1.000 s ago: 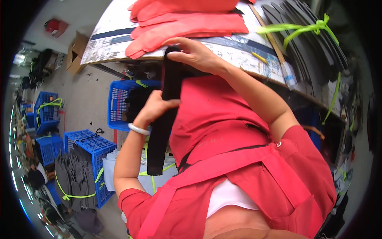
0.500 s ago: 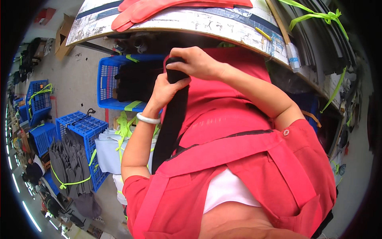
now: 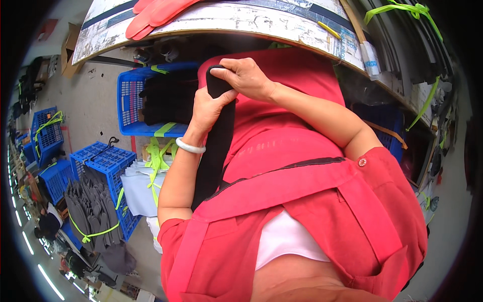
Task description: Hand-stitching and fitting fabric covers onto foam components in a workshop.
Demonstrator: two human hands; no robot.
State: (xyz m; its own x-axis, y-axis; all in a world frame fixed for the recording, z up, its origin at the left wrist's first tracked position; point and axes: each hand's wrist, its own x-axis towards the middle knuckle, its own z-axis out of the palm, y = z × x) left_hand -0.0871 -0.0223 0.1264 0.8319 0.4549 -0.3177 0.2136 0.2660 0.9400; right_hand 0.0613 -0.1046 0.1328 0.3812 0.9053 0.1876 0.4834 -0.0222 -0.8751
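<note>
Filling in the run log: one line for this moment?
left hand: grips black fabric strip | right hand: pinches strip's top | below: red apron | left: blue crate

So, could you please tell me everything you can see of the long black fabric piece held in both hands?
The long black fabric piece looks soft, matte and plain, perhaps a sock or sleeve. It hangs nearly upright in front of the red apron, its rounded top end uppermost. The right hand grips that top end from above, while the left hand, with a pale bangle at the wrist, clasps it just below. Its lower end disappears behind the apron's edge.
</note>
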